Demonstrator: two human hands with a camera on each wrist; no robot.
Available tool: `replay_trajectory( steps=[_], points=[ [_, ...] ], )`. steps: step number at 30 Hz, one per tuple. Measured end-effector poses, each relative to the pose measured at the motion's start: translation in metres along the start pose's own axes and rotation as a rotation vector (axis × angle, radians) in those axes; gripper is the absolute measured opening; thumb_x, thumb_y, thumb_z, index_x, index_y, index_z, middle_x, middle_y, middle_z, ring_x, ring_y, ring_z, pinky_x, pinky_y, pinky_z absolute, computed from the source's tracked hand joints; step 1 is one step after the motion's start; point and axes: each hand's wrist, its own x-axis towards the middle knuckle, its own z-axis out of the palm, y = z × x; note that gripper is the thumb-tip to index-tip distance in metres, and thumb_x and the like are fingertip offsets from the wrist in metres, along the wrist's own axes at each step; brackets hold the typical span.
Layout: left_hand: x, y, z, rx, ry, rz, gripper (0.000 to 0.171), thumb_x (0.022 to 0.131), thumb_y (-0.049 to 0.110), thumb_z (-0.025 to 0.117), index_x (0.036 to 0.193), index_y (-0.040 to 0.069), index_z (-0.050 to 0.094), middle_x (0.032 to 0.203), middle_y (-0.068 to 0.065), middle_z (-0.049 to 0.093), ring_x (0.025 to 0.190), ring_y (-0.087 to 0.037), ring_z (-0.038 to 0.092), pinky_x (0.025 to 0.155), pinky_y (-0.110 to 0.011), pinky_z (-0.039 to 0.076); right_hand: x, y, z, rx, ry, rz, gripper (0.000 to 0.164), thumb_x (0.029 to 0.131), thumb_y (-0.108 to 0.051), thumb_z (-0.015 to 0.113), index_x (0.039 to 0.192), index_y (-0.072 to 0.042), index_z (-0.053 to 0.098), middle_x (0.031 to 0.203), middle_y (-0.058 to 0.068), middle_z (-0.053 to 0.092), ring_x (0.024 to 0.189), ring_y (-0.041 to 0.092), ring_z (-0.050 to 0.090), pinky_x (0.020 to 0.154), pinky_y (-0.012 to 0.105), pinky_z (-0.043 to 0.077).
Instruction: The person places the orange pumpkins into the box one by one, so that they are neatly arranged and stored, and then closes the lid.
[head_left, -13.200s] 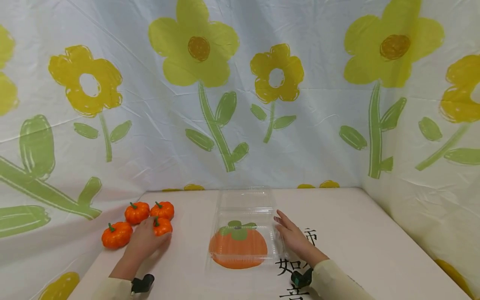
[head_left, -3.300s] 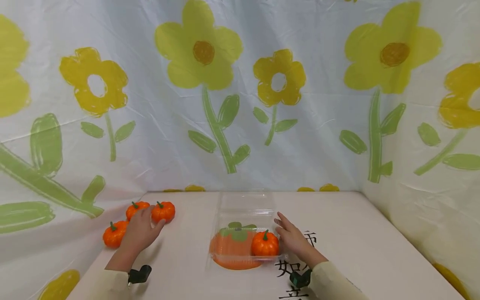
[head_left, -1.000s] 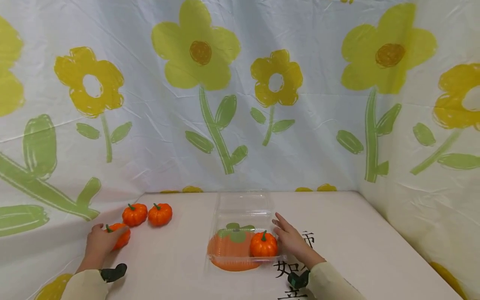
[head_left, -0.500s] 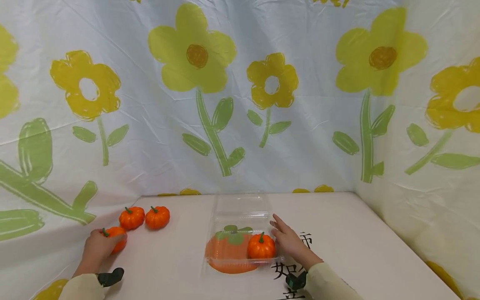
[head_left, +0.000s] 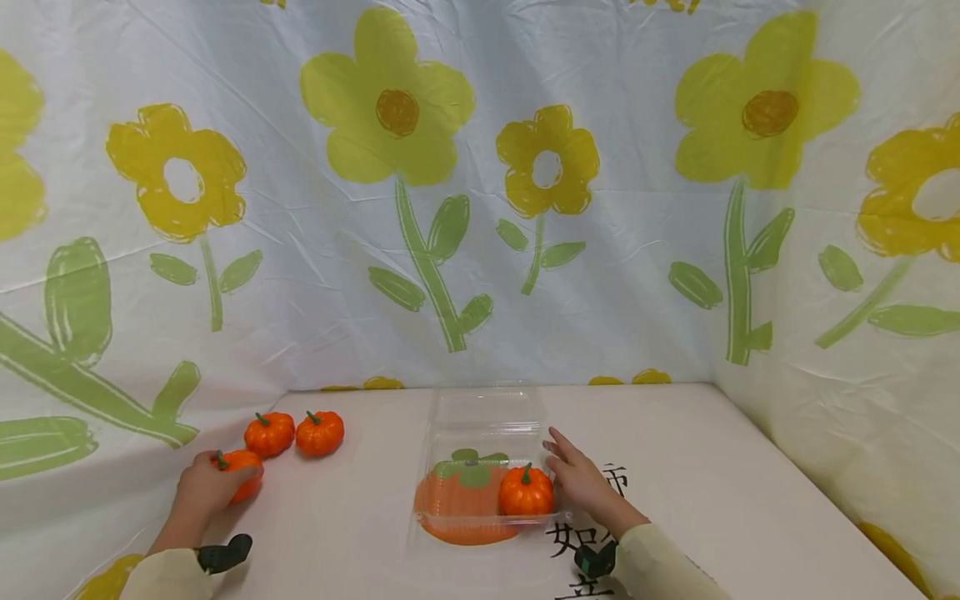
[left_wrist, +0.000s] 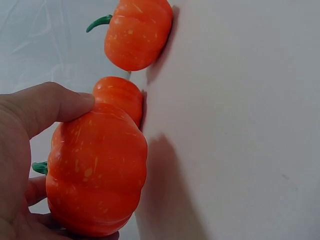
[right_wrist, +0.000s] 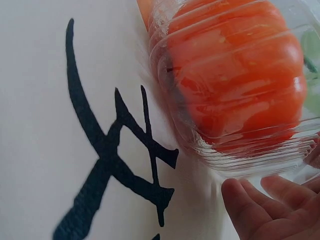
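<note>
At the left side of the table, my left hand (head_left: 201,492) grips a small orange toy pumpkin (left_wrist: 97,170) with a green stem. In the left wrist view the thumb presses one side and the fingers curl round the other. Two more pumpkins, one (head_left: 269,434) and another (head_left: 320,433), sit just behind it. A clear plastic clamshell box (head_left: 450,518) stands mid-table with its lid (head_left: 491,406) folded back. Inside, at its right front, sits a pumpkin (head_left: 527,492). My right hand (head_left: 588,483) is at the box's right wall, fingers extended, fingertips close to or touching the plastic.
The pale tablecloth (head_left: 360,533) has a printed orange fruit (head_left: 457,532) under the box and black printed characters (head_left: 567,537) near my right wrist. A flower-patterned curtain (head_left: 637,275) encloses the table at the back and sides.
One pumpkin went from the left group into the box between the first two frames. Since then my left hand moved left and forward-down to the nearest pumpkin and took hold. My right hand stayed put.
</note>
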Motion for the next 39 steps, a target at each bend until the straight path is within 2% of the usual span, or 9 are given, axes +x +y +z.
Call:
replay_trajectory(
  steps=[5, 12, 19, 23, 31, 39],
  points=[
    [-0.003, 0.003, -0.002, 0.016, -0.01, 0.071, 0.105, 0.084, 0.048, 0.066, 0.141, -0.021, 0.01, 0.136, -0.044, 0.024, 0.121, -0.053, 0.032, 0.109, -0.063, 0.029, 0.0, 0.0, 0.001, -0.003, 0.004, 0.005, 0.057, 0.102, -0.02, 0.042, 0.155, -0.017, 0.022, 0.152, 0.016, 0.04, 0.125, 0.043, 0.053, 0.099, 0.055, 0.047],
    [-0.003, 0.013, 0.002, -0.004, -0.029, 0.073, 0.105, 0.085, 0.045, 0.067, 0.144, -0.02, 0.009, 0.14, -0.044, 0.022, 0.124, -0.054, 0.029, 0.109, -0.063, 0.029, 0.001, 0.002, 0.001, 0.01, 0.0, -0.007, 0.057, 0.102, -0.019, 0.043, 0.155, -0.015, 0.023, 0.151, 0.018, 0.041, 0.126, 0.044, 0.051, 0.099, 0.054, 0.047],
    [-0.001, 0.022, 0.001, 0.039, -0.043, 0.163, 0.101, 0.086, 0.048, 0.064, 0.143, -0.019, 0.013, 0.14, -0.043, 0.026, 0.124, -0.054, 0.034, 0.106, -0.064, 0.033, 0.002, 0.002, -0.001, 0.024, -0.01, -0.006, 0.057, 0.102, -0.019, 0.043, 0.155, -0.015, 0.022, 0.151, 0.018, 0.04, 0.128, 0.044, 0.05, 0.099, 0.054, 0.047],
    [-0.002, 0.027, 0.002, 0.036, -0.047, 0.173, 0.103, 0.085, 0.05, 0.065, 0.144, -0.016, 0.013, 0.14, -0.043, 0.026, 0.122, -0.054, 0.035, 0.104, -0.065, 0.035, 0.002, 0.002, -0.001, 0.033, -0.012, -0.005, 0.058, 0.102, -0.019, 0.043, 0.155, -0.015, 0.022, 0.151, 0.018, 0.04, 0.127, 0.044, 0.05, 0.099, 0.054, 0.047],
    [-0.009, 0.038, 0.008, 0.005, -0.026, 0.242, 0.093, 0.086, 0.039, 0.066, 0.145, -0.013, 0.017, 0.139, -0.039, 0.033, 0.119, -0.05, 0.04, 0.1, -0.062, 0.041, 0.002, 0.003, -0.001, 0.03, -0.003, -0.012, 0.058, 0.102, -0.019, 0.043, 0.155, -0.016, 0.022, 0.151, 0.017, 0.041, 0.129, 0.044, 0.049, 0.099, 0.054, 0.047],
    [-0.016, 0.052, 0.013, -0.005, -0.057, 0.232, 0.097, 0.085, 0.037, 0.067, 0.147, -0.012, 0.012, 0.144, -0.038, 0.025, 0.122, -0.05, 0.036, 0.102, -0.062, 0.041, 0.002, 0.002, 0.001, 0.033, 0.0, -0.014, 0.058, 0.102, -0.018, 0.043, 0.155, -0.015, 0.021, 0.151, 0.018, 0.041, 0.131, 0.044, 0.046, 0.1, 0.054, 0.046]
  ],
)
